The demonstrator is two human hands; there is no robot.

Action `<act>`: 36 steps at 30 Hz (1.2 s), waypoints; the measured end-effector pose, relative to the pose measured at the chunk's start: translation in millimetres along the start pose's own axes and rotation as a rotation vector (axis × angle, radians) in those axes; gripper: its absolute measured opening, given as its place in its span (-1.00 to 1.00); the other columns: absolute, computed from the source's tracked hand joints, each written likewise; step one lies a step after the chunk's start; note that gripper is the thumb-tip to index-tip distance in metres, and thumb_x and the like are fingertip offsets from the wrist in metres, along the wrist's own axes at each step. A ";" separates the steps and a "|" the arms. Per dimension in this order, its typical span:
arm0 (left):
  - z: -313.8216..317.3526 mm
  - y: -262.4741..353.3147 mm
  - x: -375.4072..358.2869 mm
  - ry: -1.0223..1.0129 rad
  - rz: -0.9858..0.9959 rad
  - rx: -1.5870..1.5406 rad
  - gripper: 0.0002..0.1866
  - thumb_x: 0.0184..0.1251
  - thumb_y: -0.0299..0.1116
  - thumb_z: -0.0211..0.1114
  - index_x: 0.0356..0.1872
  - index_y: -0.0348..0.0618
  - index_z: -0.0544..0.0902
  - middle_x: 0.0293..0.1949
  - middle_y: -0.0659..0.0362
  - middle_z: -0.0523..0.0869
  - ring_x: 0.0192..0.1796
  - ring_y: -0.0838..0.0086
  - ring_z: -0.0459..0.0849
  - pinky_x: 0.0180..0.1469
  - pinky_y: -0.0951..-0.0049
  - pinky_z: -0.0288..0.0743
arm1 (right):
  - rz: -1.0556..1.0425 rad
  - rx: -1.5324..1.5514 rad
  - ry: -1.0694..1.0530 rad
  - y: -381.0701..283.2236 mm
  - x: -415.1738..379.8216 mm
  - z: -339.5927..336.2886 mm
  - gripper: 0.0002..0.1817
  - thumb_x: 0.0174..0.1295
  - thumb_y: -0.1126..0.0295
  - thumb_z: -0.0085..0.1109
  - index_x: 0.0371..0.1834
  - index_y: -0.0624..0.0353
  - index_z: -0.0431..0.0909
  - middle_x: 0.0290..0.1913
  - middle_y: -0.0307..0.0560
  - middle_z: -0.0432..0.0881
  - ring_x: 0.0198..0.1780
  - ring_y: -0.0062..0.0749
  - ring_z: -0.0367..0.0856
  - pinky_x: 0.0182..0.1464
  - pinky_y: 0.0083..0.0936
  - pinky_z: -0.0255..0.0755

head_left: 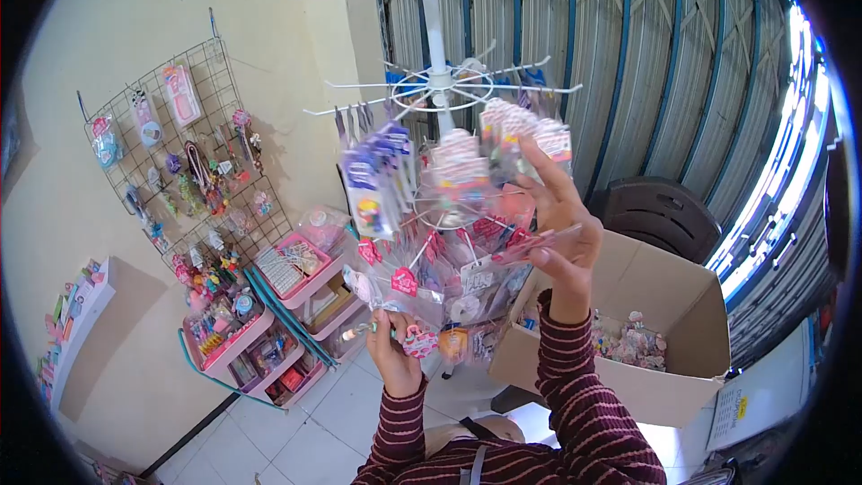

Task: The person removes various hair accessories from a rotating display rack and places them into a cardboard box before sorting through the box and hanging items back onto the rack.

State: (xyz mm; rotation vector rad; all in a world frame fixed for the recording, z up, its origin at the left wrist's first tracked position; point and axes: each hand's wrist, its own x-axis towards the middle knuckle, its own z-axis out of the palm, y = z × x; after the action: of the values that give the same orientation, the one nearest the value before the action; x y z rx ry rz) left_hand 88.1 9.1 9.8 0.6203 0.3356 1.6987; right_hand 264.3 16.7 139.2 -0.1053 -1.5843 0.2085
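A white rotating display rack (438,81) stands in front of me, its hooks full of small packaged goods. Low at its front, my left hand (397,359) is closed on a small pink patterned charm (419,341) with a greenish strap. Raised at the rack's right side, my right hand (567,229) pinches a clear plastic packet (549,239) between thumb and fingers, its index finger pointing up by the white-and-pink cards (512,126). Purple-and-white cards (364,181) hang to the left. Below them are clear packets with pink tags (404,281).
An open cardboard box (691,305) with small packaged items (633,341) stands at right, before a brown plastic chair (663,211). Pink tiered trolleys (242,341) hold goods at left, under a wire grid (184,153) hung with accessories. A metal folding shutter (646,63) closes the back.
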 end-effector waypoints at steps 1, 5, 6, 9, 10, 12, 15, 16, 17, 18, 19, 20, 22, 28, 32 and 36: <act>-4.0 1.7 1.5 0.011 0.015 0.008 -0.76 0.23 -0.28 -0.07 -0.58 -0.14 0.28 -0.73 0.30 0.19 -0.62 0.58 0.22 -0.50 0.53 0.25 | 0.069 0.012 0.038 -1.4 0.0 4.5 -0.68 -0.21 0.33 0.21 -0.37 0.28 0.45 0.12 0.30 0.17 0.22 0.08 0.01 0.12 -0.14 0.00; -8.1 10.5 3.5 0.039 0.055 0.014 -0.76 0.23 -0.27 -0.07 -0.59 -0.12 0.28 -0.75 0.31 0.18 -0.62 0.59 0.22 -0.45 0.53 0.29 | 0.148 0.058 0.089 -1.1 1.6 15.9 -0.79 -0.21 0.35 0.20 -0.64 0.22 0.38 0.12 0.30 0.18 0.22 0.08 0.01 0.12 -0.14 -0.01; -11.2 11.7 4.9 0.036 0.066 0.014 -0.76 0.23 -0.27 -0.07 -0.59 -0.12 0.28 -0.75 0.31 0.18 -0.62 0.60 0.22 -0.44 0.52 0.30 | 0.136 0.037 0.058 0.7 1.5 15.8 -0.79 -0.21 0.35 0.20 -0.62 0.23 0.40 0.11 0.29 0.19 0.22 0.08 0.01 0.12 -0.13 -0.01; -14.5 13.5 6.8 0.074 0.065 0.002 -0.76 0.24 -0.27 -0.08 -0.59 -0.12 0.28 -0.75 0.31 0.19 -0.62 0.60 0.22 -0.43 0.51 0.30 | 0.137 0.021 0.050 1.1 1.8 20.5 -0.80 -0.21 0.36 0.20 -0.59 0.24 0.43 0.11 0.26 0.21 0.22 0.09 0.01 0.13 -0.14 -0.03; -14.9 13.9 7.1 0.074 0.066 0.002 -0.76 0.24 -0.27 -0.08 -0.59 -0.12 0.28 -0.75 0.31 0.19 -0.62 0.60 0.22 -0.43 0.51 0.30 | 0.136 0.022 0.049 1.5 1.6 21.5 -0.80 -0.21 0.36 0.20 -0.59 0.24 0.43 0.11 0.26 0.21 0.22 0.09 0.01 0.13 -0.14 -0.03; -15.3 14.1 7.6 0.066 0.049 -0.023 -0.75 0.23 -0.27 -0.07 -0.60 -0.12 0.27 -0.75 0.30 0.18 -0.62 0.59 0.23 -0.44 0.52 0.30 | 0.132 0.041 0.045 2.0 0.9 22.7 -0.81 -0.23 0.38 0.21 -0.60 0.24 0.43 0.10 0.23 0.23 0.23 0.05 0.02 0.15 -0.17 -0.05; -18.1 9.1 9.9 0.078 0.067 0.025 -0.74 0.23 -0.27 -0.08 -0.61 -0.13 0.26 -0.74 0.30 0.18 -0.62 0.59 0.23 -0.45 0.53 0.29 | 0.184 -0.010 -0.072 -2.1 -3.0 23.5 -0.82 -0.22 0.41 0.20 -0.58 0.26 0.44 0.11 0.22 0.22 0.22 0.01 0.04 0.16 -0.19 -0.04; -17.3 8.0 10.0 0.078 0.063 0.024 -0.74 0.23 -0.27 -0.08 -0.61 -0.13 0.26 -0.74 0.30 0.18 -0.62 0.59 0.23 -0.45 0.53 0.29 | 0.187 -0.014 -0.071 -1.1 -1.5 25.2 -0.82 -0.22 0.41 0.20 -0.58 0.26 0.44 0.11 0.22 0.22 0.22 0.01 0.04 0.16 -0.19 -0.04; -16.2 7.1 10.3 0.070 0.060 0.032 -0.74 0.23 -0.27 -0.08 -0.61 -0.13 0.27 -0.74 0.29 0.18 -0.62 0.58 0.23 -0.46 0.54 0.28 | 0.178 -0.015 -0.207 1.7 1.5 29.8 -0.82 -0.20 0.40 0.19 -0.56 0.25 0.45 0.12 0.20 0.21 0.22 -0.01 0.05 0.16 -0.20 -0.03; -15.3 6.2 10.7 0.061 0.057 0.042 -0.74 0.23 -0.27 -0.08 -0.61 -0.14 0.27 -0.74 0.29 0.18 -0.62 0.58 0.23 -0.47 0.54 0.28 | 0.167 -0.016 -0.341 5.3 4.7 35.2 -0.82 -0.18 0.39 0.18 -0.54 0.25 0.46 0.13 0.18 0.20 0.22 -0.04 0.07 0.16 -0.21 -0.02; -14.7 5.1 10.7 0.058 0.053 0.044 -0.74 0.23 -0.27 -0.08 -0.61 -0.14 0.27 -0.74 0.29 0.18 -0.62 0.58 0.23 -0.47 0.54 0.28 | 0.168 -0.020 -0.337 10.0 7.2 41.0 -0.82 -0.18 0.39 0.18 -0.54 0.25 0.46 0.13 0.18 0.20 0.22 -0.04 0.07 0.16 -0.21 -0.02; -14.5 3.8 10.3 0.058 0.046 0.039 -0.75 0.23 -0.27 -0.07 -0.61 -0.14 0.27 -0.74 0.29 0.18 -0.62 0.58 0.23 -0.47 0.54 0.27 | 0.186 -0.074 -0.369 16.5 9.3 48.0 -0.82 -0.20 0.38 0.18 -0.61 0.24 0.42 0.13 0.20 0.19 0.22 -0.02 0.07 0.16 -0.22 -0.01; -14.9 1.6 10.3 0.052 0.041 0.031 -0.75 0.23 -0.27 -0.07 -0.60 -0.14 0.27 -0.74 0.29 0.18 -0.62 0.58 0.22 -0.47 0.54 0.27 | 0.200 -0.132 -0.403 30.5 15.5 61.7 -0.80 -0.22 0.36 0.18 -0.67 0.22 0.39 0.13 0.22 0.18 0.21 0.01 0.07 0.15 -0.23 0.00; -10.8 -1.3 9.9 0.099 0.007 0.043 -0.77 0.22 -0.28 -0.05 -0.58 -0.14 0.30 -0.75 0.29 0.19 -0.62 0.58 0.20 -0.47 0.55 0.23 | 0.141 -0.098 -0.460 83.0 35.8 114.3 -0.80 -0.15 0.38 0.16 -0.60 0.26 0.36 0.21 0.19 0.03 0.25 0.00 -0.04 0.17 -0.28 -0.03; -16.9 1.1 10.4 0.092 0.032 0.066 -0.78 0.22 -0.28 -0.04 -0.57 -0.15 0.31 -0.74 0.29 0.20 -0.63 0.58 0.20 -0.47 0.55 0.22 | 0.112 -0.339 -0.520 111.0 37.1 129.2 -0.81 -0.16 0.39 0.13 -0.59 0.27 0.34 0.22 0.24 -0.06 0.26 0.05 -0.13 0.17 -0.28 -0.03; -22.8 8.6 11.9 0.124 0.093 0.062 -0.78 0.22 -0.28 -0.05 -0.57 -0.15 0.30 -0.74 0.29 0.20 -0.63 0.58 0.21 -0.47 0.54 0.25 | 0.097 -0.492 -0.446 113.1 34.7 123.6 -0.81 -0.18 0.41 0.12 -0.60 0.28 0.33 0.23 0.28 -0.12 0.26 0.10 -0.16 0.17 -0.27 -0.04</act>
State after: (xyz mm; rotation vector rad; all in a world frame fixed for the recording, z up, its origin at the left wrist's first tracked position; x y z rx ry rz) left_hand 66.6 21.2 -1.6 0.5854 0.4552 1.8263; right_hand 133.0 125.9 149.1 -0.5493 -2.0522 -0.0968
